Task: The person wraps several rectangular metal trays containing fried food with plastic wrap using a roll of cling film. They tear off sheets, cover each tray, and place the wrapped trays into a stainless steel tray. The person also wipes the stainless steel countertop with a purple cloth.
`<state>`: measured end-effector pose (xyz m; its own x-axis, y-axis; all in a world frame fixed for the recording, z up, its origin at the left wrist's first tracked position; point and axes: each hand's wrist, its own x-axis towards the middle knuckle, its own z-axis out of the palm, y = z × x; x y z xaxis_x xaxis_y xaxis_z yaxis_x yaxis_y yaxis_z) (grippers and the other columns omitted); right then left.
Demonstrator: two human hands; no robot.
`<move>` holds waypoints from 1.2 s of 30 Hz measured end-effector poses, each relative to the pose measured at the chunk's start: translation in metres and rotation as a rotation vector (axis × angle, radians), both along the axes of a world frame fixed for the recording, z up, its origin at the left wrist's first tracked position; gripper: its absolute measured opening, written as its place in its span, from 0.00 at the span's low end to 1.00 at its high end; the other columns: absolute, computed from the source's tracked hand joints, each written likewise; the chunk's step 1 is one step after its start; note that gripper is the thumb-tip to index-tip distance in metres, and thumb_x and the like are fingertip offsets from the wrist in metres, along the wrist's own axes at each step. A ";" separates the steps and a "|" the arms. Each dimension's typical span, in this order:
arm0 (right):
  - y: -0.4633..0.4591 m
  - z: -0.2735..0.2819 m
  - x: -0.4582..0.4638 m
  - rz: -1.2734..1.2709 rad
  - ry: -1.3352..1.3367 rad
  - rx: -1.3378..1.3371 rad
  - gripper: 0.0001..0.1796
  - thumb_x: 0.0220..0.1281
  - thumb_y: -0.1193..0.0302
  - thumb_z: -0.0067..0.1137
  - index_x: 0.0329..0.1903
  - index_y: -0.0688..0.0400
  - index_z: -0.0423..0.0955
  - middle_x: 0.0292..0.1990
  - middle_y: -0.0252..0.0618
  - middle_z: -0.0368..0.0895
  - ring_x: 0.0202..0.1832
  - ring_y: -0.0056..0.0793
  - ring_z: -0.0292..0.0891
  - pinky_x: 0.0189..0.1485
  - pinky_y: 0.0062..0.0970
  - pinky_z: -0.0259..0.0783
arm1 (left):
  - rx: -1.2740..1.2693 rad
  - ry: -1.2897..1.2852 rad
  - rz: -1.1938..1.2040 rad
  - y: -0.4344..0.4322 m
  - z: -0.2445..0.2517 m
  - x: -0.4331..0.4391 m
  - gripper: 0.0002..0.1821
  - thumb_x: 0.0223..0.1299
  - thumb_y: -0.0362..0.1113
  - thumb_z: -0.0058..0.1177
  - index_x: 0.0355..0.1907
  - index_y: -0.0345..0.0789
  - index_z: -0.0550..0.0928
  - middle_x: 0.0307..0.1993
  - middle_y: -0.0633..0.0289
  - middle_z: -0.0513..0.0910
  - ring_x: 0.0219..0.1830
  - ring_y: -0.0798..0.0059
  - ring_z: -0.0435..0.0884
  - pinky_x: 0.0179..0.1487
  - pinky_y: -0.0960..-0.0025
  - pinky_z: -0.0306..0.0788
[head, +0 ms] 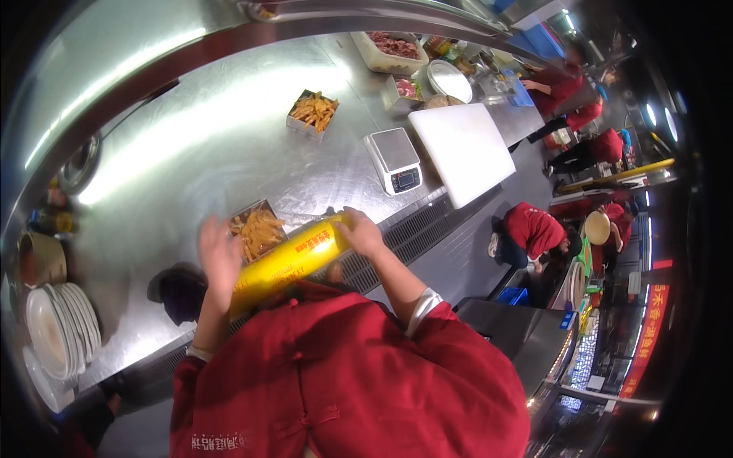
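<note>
A long yellow roll box, probably plastic wrap, point(286, 260) lies along the near edge of the steel counter, close against my red jacket. My right hand point(362, 232) grips its far right end. Over a square metal container of brown chicken feet point(257, 232) is my left hand point(220, 252), blurred, with its fingers apart beside the container's left side. Some clear film shows between the container and the box. Farther back stands a second square metal container of brown chicken feet point(314, 111). A white digital scale point(393, 160) sits to the right.
Stacked white plates point(60, 332) stand at the left, near a dark bundle point(177, 295). On the right lies a white cutting board point(464, 149), with a tub of raw meat point(389, 51) behind it. Several co-workers in red are in the aisle and beyond.
</note>
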<state>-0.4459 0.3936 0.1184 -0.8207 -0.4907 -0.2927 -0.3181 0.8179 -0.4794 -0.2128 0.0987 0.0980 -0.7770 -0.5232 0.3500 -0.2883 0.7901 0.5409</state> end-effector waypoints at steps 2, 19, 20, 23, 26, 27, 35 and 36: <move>-0.004 -0.001 0.005 -0.040 0.023 -0.029 0.37 0.72 0.49 0.60 0.74 0.60 0.71 0.64 0.56 0.81 0.66 0.54 0.78 0.69 0.45 0.73 | -0.060 -0.029 -0.171 0.025 0.030 -0.029 0.25 0.61 0.33 0.65 0.62 0.38 0.85 0.72 0.47 0.75 0.76 0.43 0.68 0.80 0.43 0.58; 0.010 -0.018 -0.007 -0.036 -0.132 -0.313 0.41 0.67 0.51 0.68 0.73 0.65 0.69 0.59 0.64 0.84 0.63 0.59 0.81 0.66 0.44 0.75 | 0.066 0.213 0.064 0.023 -0.022 -0.034 0.21 0.67 0.32 0.63 0.62 0.34 0.82 0.66 0.47 0.80 0.69 0.46 0.77 0.72 0.53 0.70; 0.011 -0.022 -0.009 -0.053 -0.155 -0.350 0.43 0.66 0.50 0.70 0.73 0.65 0.70 0.59 0.64 0.84 0.62 0.57 0.82 0.66 0.43 0.76 | 0.203 0.139 0.159 0.017 -0.028 -0.019 0.23 0.67 0.34 0.63 0.63 0.32 0.81 0.64 0.46 0.82 0.67 0.48 0.79 0.69 0.54 0.72; 0.012 -0.033 -0.014 -0.078 -0.271 -0.445 0.47 0.61 0.48 0.74 0.72 0.66 0.70 0.58 0.63 0.85 0.61 0.53 0.84 0.65 0.40 0.77 | 0.527 -0.074 0.293 0.003 -0.045 0.013 0.26 0.69 0.38 0.63 0.66 0.29 0.79 0.57 0.44 0.86 0.58 0.55 0.84 0.61 0.58 0.77; 0.011 -0.037 -0.017 -0.067 -0.344 -0.498 0.44 0.60 0.52 0.79 0.69 0.69 0.73 0.54 0.57 0.87 0.56 0.43 0.85 0.61 0.34 0.79 | 0.793 -0.299 0.121 -0.009 -0.053 0.021 0.28 0.72 0.41 0.61 0.68 0.26 0.76 0.48 0.47 0.88 0.47 0.64 0.87 0.54 0.61 0.79; 0.011 -0.037 -0.018 -0.059 -0.415 -0.553 0.43 0.60 0.53 0.79 0.68 0.69 0.74 0.54 0.56 0.87 0.54 0.41 0.85 0.60 0.33 0.79 | 0.851 -0.308 0.071 -0.012 -0.054 0.019 0.28 0.73 0.41 0.60 0.68 0.26 0.76 0.46 0.49 0.89 0.44 0.66 0.86 0.52 0.62 0.79; 0.031 -0.031 0.001 -0.178 -0.705 -0.631 0.29 0.63 0.65 0.80 0.59 0.71 0.80 0.46 0.46 0.89 0.48 0.29 0.85 0.54 0.28 0.80 | 1.163 -0.360 0.132 -0.009 -0.066 0.012 0.26 0.75 0.40 0.53 0.69 0.28 0.73 0.36 0.56 0.85 0.31 0.71 0.85 0.36 0.63 0.79; 0.036 -0.033 0.004 -0.224 -0.747 -0.649 0.29 0.63 0.65 0.80 0.58 0.71 0.80 0.46 0.45 0.89 0.48 0.29 0.85 0.54 0.29 0.80 | 1.096 -0.381 0.082 -0.007 -0.072 0.016 0.25 0.75 0.40 0.53 0.68 0.28 0.74 0.36 0.55 0.85 0.29 0.70 0.85 0.35 0.63 0.79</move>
<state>-0.4421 0.4297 0.0859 -0.6292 -0.5945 -0.5007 0.3741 0.3331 -0.8655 -0.1970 0.0914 0.0261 -0.6846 -0.4544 -0.5699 -0.6077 -0.0759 0.7905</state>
